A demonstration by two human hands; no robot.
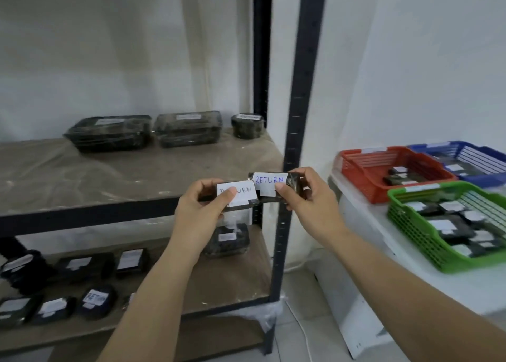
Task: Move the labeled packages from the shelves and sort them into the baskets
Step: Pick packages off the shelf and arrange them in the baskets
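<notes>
Two dark wrapped packages with white "RETURN" labels are pinched, one [237, 196] by the left hand [201, 211], one [273, 185] by the right hand [309, 197].

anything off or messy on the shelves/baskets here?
Nothing damaged or spilled. Only oddity: the plastic wrap bunched at the lower shelf's front corner. Both hands hold RETURN-labeled packages: left hand, right hand.

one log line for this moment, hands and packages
left hand: holds RETURN package | right hand: holds second RETURN package | place: front of shelf | baskets: not reached
</notes>
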